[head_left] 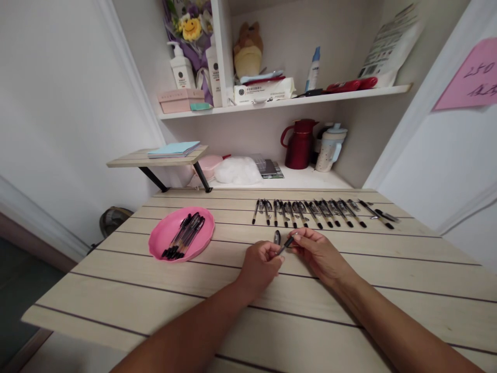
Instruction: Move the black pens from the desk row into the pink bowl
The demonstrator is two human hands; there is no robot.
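I see left hand (261, 261) and right hand (318, 251) both pinching one black pen (286, 243) between them, just above table (349, 290). Loose pen cap (277, 237) beside fingers. Row of pens (322, 212) behind; more in pink tray (181, 234). Pink note (468, 75): handwriting starts "250", rest unreadable.

Lying open between pink tray (159, 243) and pen row (322, 212) — bare planks of table (349, 311); blocking the far edge — that row.
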